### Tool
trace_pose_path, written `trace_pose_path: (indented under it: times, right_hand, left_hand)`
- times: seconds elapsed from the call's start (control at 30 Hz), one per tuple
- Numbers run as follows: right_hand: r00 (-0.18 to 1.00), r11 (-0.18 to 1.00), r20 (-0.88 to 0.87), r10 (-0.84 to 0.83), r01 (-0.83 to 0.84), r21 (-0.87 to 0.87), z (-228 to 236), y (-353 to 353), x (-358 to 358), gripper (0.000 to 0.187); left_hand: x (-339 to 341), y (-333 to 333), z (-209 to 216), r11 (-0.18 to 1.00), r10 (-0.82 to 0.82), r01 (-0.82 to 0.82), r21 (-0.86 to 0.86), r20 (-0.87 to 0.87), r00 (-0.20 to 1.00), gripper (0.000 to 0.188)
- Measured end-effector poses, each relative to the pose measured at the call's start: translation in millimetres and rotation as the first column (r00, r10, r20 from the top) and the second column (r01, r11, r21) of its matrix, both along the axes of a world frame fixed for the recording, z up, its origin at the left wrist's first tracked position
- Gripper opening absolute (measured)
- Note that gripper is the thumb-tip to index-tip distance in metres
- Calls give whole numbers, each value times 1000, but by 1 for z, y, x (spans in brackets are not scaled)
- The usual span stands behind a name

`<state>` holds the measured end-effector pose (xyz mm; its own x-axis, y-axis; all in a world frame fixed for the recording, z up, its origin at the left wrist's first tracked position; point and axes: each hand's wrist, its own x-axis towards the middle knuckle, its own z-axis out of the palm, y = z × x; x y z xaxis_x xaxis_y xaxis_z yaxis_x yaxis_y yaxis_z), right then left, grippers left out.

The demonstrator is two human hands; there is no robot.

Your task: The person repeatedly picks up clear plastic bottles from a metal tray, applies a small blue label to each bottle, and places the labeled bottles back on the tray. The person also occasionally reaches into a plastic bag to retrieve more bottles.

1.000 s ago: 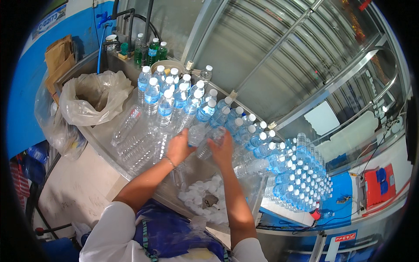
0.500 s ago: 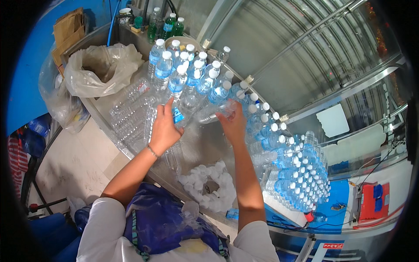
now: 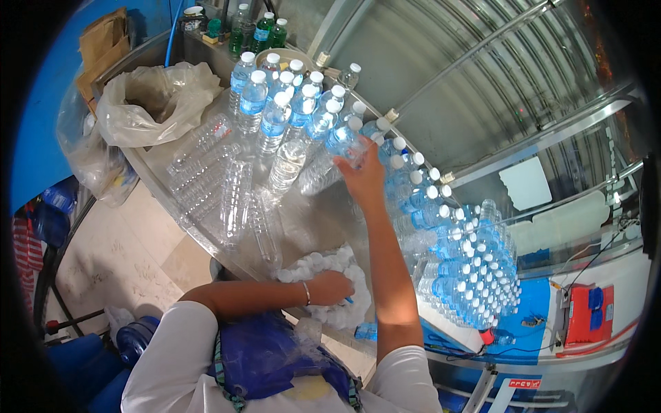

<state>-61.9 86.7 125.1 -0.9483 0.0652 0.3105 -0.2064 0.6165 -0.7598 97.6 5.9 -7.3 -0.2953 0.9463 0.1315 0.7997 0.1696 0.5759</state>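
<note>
My right hand [image 3: 365,173] is closed around the upper end of a clear plastic bottle [image 3: 318,175], which leans beside the rows of bottles in the metal sink. My left hand [image 3: 330,288] reaches across my front, over a pile of white bottle caps [image 3: 348,265]. Its fingers are bent and partly hidden; a small blue piece [image 3: 349,299] sticks out at their tips. Just beyond my right hand stand capped bottles with blue labels [image 3: 275,124]. Several unlabelled clear bottles [image 3: 236,199] lie on the sink's left side.
A large clear plastic bag [image 3: 158,103] stands open at the sink's far left. Green bottles [image 3: 261,32] are at the back. Many capped bottles [image 3: 461,289] stand packed on the right. The sink's front rim [image 3: 200,230] runs before me.
My left hand has moved from among the bottles down to the cap pile. My right hand has shifted slightly away from me with the clear bottle, which now leans closer to the rows.
</note>
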Motion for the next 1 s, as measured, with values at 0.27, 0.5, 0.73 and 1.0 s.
trace_pose_path:
  times: [0.27, 0.5, 0.73, 1.0]
  right_hand:
    - [620, 154, 364, 695, 367, -918, -102, 25, -15, 50]
    - [635, 117, 339, 694, 365, -924, -84, 35, 13, 53]
    - [995, 999, 103, 7, -11, 37, -17, 13, 27, 66]
    - [968, 965, -238, -74, 129, 226, -52, 5, 13, 71]
  left_hand:
    - [4, -1, 3, 998, 57, -57, 0, 96, 994, 35]
    - [8, 2, -3, 987, 162, -162, -11, 94, 982, 32]
    - [7, 0, 5, 974, 201, -220, 55, 240, 950, 32]
    - [6, -10, 21, 987, 157, -160, 10, 146, 977, 39]
